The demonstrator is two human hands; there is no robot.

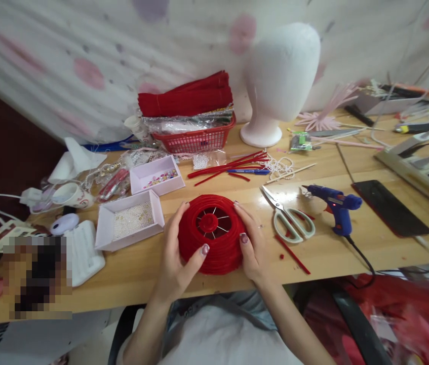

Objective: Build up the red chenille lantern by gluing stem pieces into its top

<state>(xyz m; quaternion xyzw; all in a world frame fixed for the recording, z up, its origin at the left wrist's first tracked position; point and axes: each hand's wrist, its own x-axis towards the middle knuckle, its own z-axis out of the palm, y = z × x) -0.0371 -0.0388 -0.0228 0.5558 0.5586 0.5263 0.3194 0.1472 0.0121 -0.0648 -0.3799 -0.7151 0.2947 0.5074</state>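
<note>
Head camera: worn on the person's head, facing forward and down.
Light shirt (pixel 222 334): nearest, bottom edge, seen from above.
Left hand (pixel 176 253), right hand (pixel 252 251): close range, below frame centre.
Table (pixel 134 271): viewed obliquely from its front side.
Curtain (pixel 195 38): farthest, across the top.
Sideways reach: wide, dark panel (pixel 5 142) to power strip (pixel 404 170).

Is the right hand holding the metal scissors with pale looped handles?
No, the right hand cups the side of the round red fuzzy piece, while the scissors lie apart on the light-brown wooden table.
</note>
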